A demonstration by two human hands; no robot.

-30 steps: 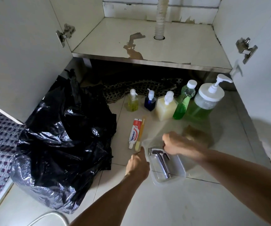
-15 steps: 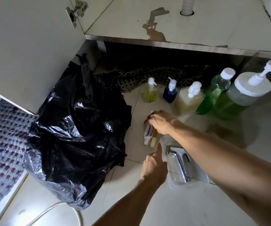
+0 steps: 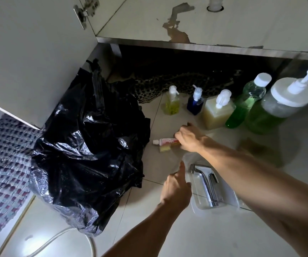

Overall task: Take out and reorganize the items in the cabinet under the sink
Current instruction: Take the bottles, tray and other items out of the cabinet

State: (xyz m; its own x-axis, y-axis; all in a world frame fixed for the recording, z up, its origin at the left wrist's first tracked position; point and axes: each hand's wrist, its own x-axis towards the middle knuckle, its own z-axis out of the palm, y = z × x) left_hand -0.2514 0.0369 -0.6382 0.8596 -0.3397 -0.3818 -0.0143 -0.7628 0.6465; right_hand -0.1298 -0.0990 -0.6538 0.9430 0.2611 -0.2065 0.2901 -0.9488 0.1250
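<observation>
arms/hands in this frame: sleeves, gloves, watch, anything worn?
Nothing worn that shows. Both forearms are bare as far as the frame's edge, with no sleeve cuffs in view. Left hand and right hand have no gloves; no watch, bracelet or ring is visible.

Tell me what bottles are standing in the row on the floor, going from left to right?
Small yellow pump bottle → small blue pump bottle → square cream pump bottle → green screw-cap bottle → big green pump jar.

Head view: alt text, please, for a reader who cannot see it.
The right hand grips a toothpaste tube on the tiled floor, while the left hand touches a clear tray holding a metal sprayer. Five soap bottles stand behind, a black bag left.
</observation>
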